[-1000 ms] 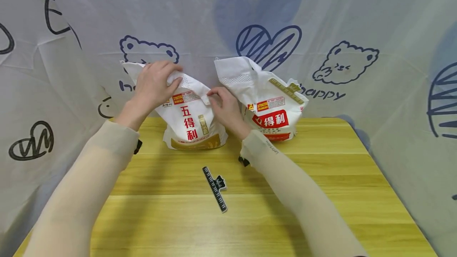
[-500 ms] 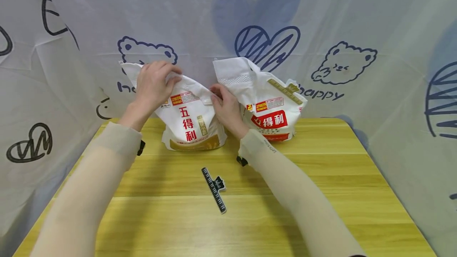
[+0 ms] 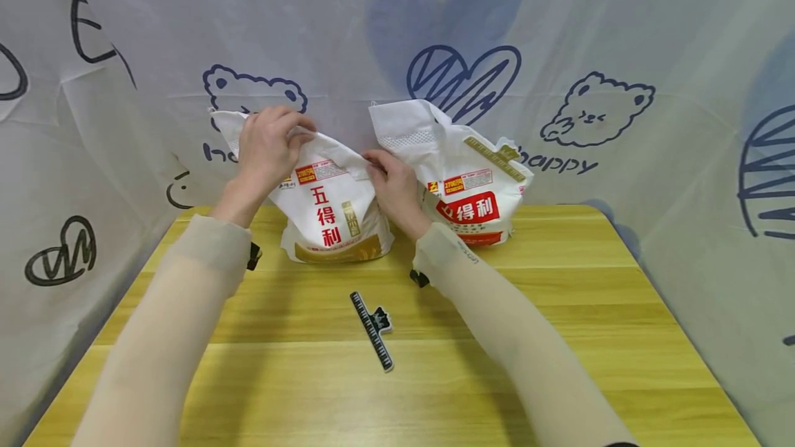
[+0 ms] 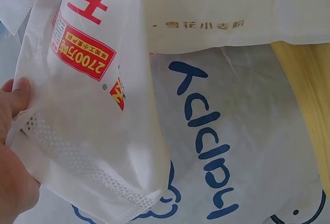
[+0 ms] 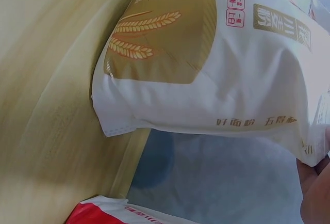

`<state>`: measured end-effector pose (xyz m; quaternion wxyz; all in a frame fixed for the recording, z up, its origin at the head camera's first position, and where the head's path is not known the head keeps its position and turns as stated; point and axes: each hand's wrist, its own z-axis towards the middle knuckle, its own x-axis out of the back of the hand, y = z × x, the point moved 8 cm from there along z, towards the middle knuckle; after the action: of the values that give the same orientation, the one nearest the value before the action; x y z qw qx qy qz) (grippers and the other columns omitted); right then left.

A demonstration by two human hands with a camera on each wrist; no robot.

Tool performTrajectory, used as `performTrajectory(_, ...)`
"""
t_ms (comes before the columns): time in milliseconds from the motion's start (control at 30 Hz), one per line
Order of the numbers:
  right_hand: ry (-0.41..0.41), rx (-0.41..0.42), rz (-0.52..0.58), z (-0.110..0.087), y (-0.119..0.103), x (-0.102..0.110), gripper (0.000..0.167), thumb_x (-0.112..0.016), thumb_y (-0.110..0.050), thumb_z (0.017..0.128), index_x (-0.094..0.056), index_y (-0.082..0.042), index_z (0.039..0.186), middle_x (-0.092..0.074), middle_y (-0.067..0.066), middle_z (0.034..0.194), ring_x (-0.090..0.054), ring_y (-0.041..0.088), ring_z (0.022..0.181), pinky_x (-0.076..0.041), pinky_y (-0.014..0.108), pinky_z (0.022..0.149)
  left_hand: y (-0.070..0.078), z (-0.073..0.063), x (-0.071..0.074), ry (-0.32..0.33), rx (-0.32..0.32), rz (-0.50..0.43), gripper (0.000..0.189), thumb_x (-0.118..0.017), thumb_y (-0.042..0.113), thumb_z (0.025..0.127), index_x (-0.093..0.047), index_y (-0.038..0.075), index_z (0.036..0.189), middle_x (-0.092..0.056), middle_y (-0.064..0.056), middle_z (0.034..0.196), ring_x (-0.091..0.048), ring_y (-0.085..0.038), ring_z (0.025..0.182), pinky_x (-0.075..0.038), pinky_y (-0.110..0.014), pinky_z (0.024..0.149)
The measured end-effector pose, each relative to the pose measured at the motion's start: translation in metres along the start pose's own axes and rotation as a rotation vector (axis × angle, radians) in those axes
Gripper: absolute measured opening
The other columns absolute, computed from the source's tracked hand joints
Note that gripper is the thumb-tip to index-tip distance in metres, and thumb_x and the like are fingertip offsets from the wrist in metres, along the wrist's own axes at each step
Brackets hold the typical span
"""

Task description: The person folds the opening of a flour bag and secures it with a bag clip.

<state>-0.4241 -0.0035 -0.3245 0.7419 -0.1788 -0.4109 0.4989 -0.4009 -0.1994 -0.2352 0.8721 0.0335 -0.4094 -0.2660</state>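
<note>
A white and gold flour bag stands on the table, its top folded over. My left hand grips the fold near its left end, thumb in front; the left wrist view shows the thumb pressed on the white cloth. At the fold's right end, my right hand pinches the bag's corner between thumb and fingers, also seen at the edge of the right wrist view. A black clip with a piano-key pattern lies on the table in front of the bag.
Right of my right hand stands a second flour bag with red print, its top folded and held by a gold clip. The wooden table meets a printed cloth backdrop behind and at the sides.
The top of the bag has been folded further down, so its perforated strip no longer shows in the head view. My right hand has shifted slightly; the clip has stayed in place.
</note>
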Motion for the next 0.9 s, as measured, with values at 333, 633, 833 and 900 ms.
performTrajectory(333,0.017,-0.027,-0.028,-0.001,0.002,0.002,0.023,-0.066,-0.007,0.101,-0.074,-0.007,0.123,-0.076,0.009,0.117,-0.072,0.022,0.103,-0.057,0.031,0.09,0.0,-0.001,-0.001,-0.008,0.033,-0.018,0.01,-0.072,0.008,0.097,-0.077,0.008,0.106,-0.072,-0.012,0.115,-0.061,-0.034,0.115,-0.042,-0.051,0.105)
performTrajectory(633,0.01,-0.018,-0.037,-0.004,-0.003,0.006,0.026,-0.067,-0.005,0.1,-0.074,-0.008,0.125,-0.076,0.008,0.121,-0.072,0.022,0.108,-0.056,0.028,0.095,-0.001,-0.002,-0.001,0.006,0.034,-0.033,0.01,-0.072,0.007,0.097,-0.077,0.007,0.105,-0.072,-0.012,0.113,-0.061,-0.034,0.114,-0.041,-0.052,0.105)
performTrajectory(833,0.012,0.004,-0.006,-0.01,-0.002,0.012,0.032,-0.072,-0.006,0.097,-0.072,-0.009,0.129,-0.074,0.007,0.127,-0.071,0.022,0.113,-0.054,0.029,0.098,-0.001,-0.003,-0.001,0.016,0.034,-0.041,0.01,-0.072,0.007,0.097,-0.077,0.007,0.105,-0.072,-0.012,0.112,-0.061,-0.034,0.113,-0.041,-0.052,0.106)
performTrajectory(900,0.0,0.013,0.019,-0.012,-0.002,0.013,0.034,-0.073,-0.009,0.097,-0.071,-0.008,0.131,-0.073,0.008,0.129,-0.071,0.023,0.111,-0.056,0.031,0.097,-0.002,-0.003,-0.001,0.018,0.035,-0.039,0.009,-0.072,0.007,0.097,-0.077,0.007,0.105,-0.072,-0.012,0.112,-0.061,-0.034,0.113,-0.041,-0.052,0.107)
